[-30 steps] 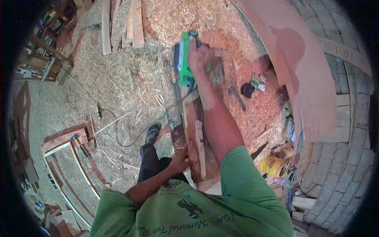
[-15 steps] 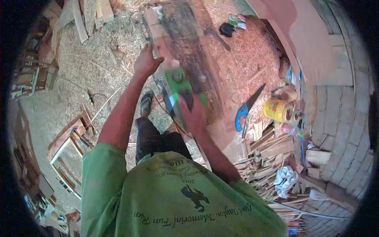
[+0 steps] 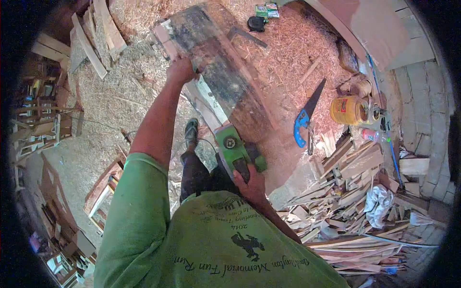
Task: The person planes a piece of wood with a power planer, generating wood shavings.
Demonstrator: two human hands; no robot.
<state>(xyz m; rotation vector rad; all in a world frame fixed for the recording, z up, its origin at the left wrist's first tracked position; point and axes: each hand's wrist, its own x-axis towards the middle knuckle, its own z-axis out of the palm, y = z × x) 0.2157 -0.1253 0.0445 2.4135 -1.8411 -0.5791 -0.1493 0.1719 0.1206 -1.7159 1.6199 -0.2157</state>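
Observation:
My right hand (image 3: 250,183) is wrapped around the rear handle of a green electric hand planer (image 3: 231,145). The planer sits at the near end of a narrow wooden board (image 3: 209,100), close to my body. Farther up, my left hand (image 3: 182,71) grips that same board, its fingers curled over the wood and partly hidden. The board lies along the left side of a dark, stained workbench top (image 3: 216,57).
A blue-handled handsaw (image 3: 307,115) lies right of the bench near a yellow container (image 3: 346,109). A black tape measure (image 3: 257,23) and a metal square (image 3: 247,36) lie beyond. Scrap wood (image 3: 336,192) is piled at lower right; shavings (image 3: 134,62) cover the floor.
The planer has come back along the board toward my body, with my right hand still on it. My left hand, earlier spread beside the board, now holds it. The view has shifted.

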